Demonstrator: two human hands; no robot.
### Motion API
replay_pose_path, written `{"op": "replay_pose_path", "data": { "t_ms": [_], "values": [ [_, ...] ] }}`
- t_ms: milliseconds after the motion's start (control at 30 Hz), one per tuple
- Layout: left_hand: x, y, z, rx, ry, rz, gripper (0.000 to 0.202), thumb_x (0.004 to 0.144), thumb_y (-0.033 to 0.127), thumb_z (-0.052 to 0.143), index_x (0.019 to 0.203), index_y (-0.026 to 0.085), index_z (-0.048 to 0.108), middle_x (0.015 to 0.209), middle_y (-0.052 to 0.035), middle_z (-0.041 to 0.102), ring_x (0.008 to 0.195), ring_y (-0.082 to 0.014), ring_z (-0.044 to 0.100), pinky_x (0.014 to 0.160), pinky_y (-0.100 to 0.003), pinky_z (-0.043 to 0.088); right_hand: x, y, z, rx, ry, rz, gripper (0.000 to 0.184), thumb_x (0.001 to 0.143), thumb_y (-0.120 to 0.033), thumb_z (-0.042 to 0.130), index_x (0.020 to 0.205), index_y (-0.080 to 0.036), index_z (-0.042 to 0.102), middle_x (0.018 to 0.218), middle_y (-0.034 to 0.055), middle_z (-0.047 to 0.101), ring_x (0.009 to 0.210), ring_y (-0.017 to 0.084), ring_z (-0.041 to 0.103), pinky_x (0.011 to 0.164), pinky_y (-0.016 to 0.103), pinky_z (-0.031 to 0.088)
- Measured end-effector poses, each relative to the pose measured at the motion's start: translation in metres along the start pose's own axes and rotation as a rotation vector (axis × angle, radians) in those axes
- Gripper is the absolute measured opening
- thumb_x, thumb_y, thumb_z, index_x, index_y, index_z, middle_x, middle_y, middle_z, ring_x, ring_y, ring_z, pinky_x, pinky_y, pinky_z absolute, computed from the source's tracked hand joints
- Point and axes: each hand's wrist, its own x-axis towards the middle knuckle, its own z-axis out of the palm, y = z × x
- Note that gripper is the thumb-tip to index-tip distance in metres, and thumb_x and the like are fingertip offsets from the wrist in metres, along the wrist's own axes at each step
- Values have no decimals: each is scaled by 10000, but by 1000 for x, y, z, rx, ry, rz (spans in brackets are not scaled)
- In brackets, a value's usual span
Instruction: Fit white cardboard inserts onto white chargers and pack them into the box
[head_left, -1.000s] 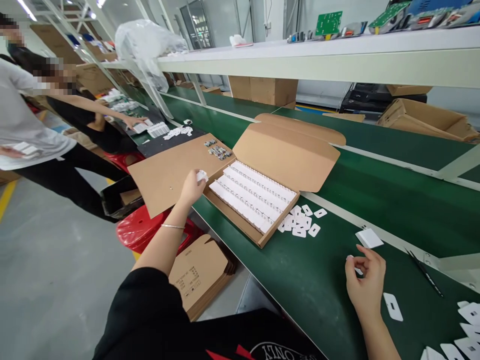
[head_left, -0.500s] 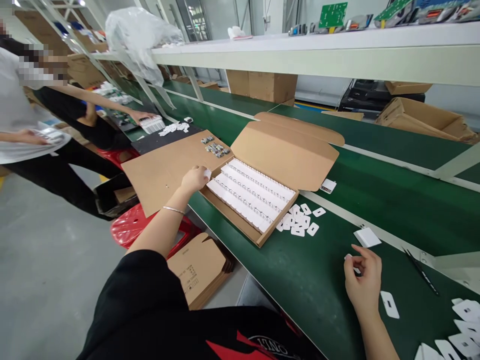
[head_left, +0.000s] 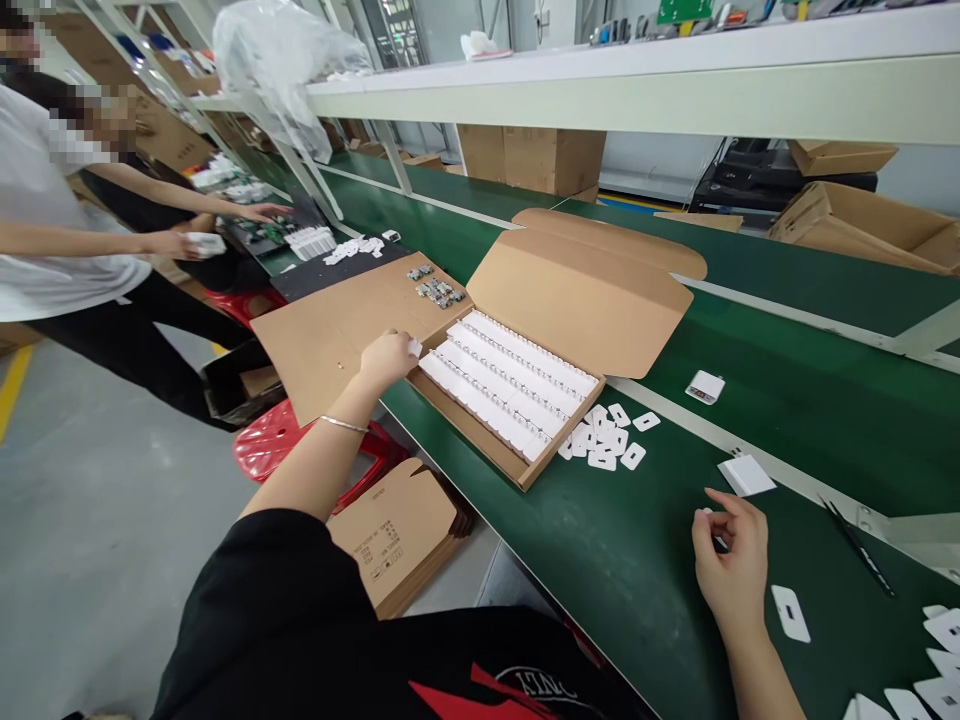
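Green bench (head_left: 600,570) runs under a pale shelf (head_left: 600,100). A white piece (head_left: 415,348) sits in the left hand (head_left: 386,360), whose fingers are closed around it, only an edge showing; its long axis is hidden. It is at the left corner of an open box (head_left: 480,432); whether it touches the box, I cannot tell. From that hand the box lies to the right, its long axis slanting away toward the loose plates (head_left: 602,440) by its far end, its white rows following that slant. Metal parts (head_left: 439,292) lie on cardboard (head_left: 330,330) beyond the left hand, which is much nearer the box than the right hand (head_left: 712,530). That one, well apart, curls thumb and fingers around a white bit (head_left: 721,543), mostly hidden. A white stack (head_left: 746,474) lies just beyond it, tweezers (head_left: 859,548) to its right.
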Motion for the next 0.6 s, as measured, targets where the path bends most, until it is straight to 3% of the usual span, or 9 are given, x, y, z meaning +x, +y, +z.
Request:
{"op": "replay_pose_path", "data": {
  "t_ms": [200, 400, 600],
  "values": [
    [0, 1, 2, 20, -1, 33, 480, 850, 241, 569, 1299, 151, 714, 1328, -177, 695, 1190, -354, 686, 913, -393, 582, 1, 0, 1, -9, -32, 5, 284, 961, -407, 596, 1160, -216, 666, 1116, 126, 603, 972, 252, 615, 670, 341, 546],
    [12, 10, -1, 9, 57, 29, 543, 937, 234, 465, 1458, 135, 580, 1443, -202, 613, 1254, -329, 656, 938, -375, 575, 0, 1, 1, -10, -49, 43, 306, 958, -426, 598, 1169, -218, 671, 1154, 122, 598, 882, 214, 615, 669, 343, 559],
    [19, 10, 0, 69, -44, 17, 470, 885, 246, 530, 1307, 121, 695, 1383, -210, 657, 1256, -355, 658, 936, -390, 580, 0, 2, 1, -8, -74, 53, 291, 964, -445, 595, 1134, -221, 670, 1174, 125, 603, 846, 201, 620, 607, 320, 546]
  ]
}}
